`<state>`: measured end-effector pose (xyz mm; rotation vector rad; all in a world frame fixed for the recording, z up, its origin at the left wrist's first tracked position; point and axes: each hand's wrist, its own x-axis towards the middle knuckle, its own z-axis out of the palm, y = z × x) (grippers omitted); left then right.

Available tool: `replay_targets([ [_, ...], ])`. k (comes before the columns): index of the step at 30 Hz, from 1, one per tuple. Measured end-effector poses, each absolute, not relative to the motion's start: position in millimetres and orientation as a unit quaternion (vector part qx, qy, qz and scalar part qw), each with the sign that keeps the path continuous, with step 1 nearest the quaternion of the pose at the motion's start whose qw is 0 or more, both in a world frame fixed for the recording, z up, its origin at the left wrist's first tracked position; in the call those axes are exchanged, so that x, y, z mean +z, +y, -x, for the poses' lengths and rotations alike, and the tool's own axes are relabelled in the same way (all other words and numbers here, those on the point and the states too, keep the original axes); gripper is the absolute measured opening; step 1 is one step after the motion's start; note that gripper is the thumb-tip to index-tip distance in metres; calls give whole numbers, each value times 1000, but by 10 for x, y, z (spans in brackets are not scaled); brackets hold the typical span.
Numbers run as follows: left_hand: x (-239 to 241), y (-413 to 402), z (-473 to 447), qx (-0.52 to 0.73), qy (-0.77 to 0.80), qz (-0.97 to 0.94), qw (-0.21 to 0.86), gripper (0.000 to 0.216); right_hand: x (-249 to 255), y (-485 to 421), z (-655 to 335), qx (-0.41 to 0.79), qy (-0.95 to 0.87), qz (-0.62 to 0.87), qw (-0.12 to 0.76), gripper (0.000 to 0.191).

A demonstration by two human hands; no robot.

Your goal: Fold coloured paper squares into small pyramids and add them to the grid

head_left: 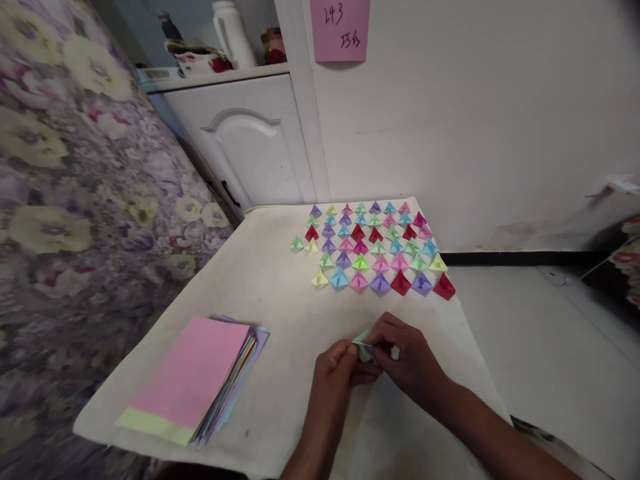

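A small pale green folded paper [363, 347] is pinched between both my hands above the near part of the white table [270, 287]. My left hand [336, 371] grips its left side with thumb and fingers closed. Curled over it from the right, my right hand [404, 357] has its fingers pressed on the fold. Beyond my hands, several rows of small folded paper shapes [373, 250] in red, blue, green, pink, purple and yellow lie toward the table's far edge.
A stack of coloured paper sheets [193, 377], pink on top, lies at the table's near left. A flowered cloth [75, 200] covers the left side. Behind stand a white cabinet [245, 140] and a wall with a pink note [340, 30].
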<state>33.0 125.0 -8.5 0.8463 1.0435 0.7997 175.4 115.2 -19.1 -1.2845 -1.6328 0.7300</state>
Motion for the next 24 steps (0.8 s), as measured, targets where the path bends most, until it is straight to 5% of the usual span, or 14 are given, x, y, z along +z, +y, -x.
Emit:
replay_targets([
  [24,-63,1253,-352,358,506,-415,666,24,-222,1183,-1730,393,-571,587,417,3],
])
